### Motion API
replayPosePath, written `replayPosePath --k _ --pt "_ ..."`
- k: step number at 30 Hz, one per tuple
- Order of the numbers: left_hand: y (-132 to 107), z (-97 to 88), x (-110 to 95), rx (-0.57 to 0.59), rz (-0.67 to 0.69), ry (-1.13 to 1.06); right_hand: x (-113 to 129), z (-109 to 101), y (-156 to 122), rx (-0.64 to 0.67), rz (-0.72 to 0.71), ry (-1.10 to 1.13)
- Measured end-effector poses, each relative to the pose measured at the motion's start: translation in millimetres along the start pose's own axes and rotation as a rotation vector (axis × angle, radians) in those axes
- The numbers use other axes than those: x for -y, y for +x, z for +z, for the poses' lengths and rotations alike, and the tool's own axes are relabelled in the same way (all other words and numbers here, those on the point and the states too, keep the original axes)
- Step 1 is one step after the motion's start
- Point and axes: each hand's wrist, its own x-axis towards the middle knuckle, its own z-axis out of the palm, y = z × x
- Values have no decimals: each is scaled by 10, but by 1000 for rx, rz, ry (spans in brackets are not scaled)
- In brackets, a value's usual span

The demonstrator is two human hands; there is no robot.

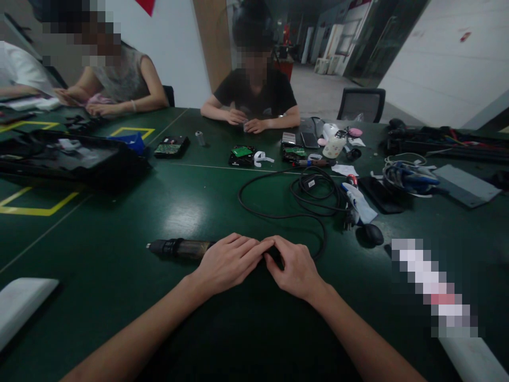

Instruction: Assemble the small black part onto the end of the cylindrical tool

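An electric screwdriver point(181, 248) lies sideways on the green table in front of me, its bit pointing left. My left hand point(230, 260) is closed over its body, palm down, with the fingers reaching right. At the tool's rear end my right hand point(292, 265) is closed, thumb and fingers around a dark part there, mostly hidden. The fingertips of both hands meet. A black cable point(325, 233) comes out past my right hand and runs to a loose coil farther back.
A black tray-like casing point(79, 164) stands at left. Hard drives point(172, 147) lie across the far side, before a person in black point(262, 95). At right are a mouse point(370, 234), a black phone-like slab point(379, 195) and a blue bundle point(409, 178). White objects point(26, 302) flank me.
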Motion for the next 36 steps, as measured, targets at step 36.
replayPosePath --k 36 --pt "-29 25 1 25 40 18 -1 -13 4 6 -7 45"
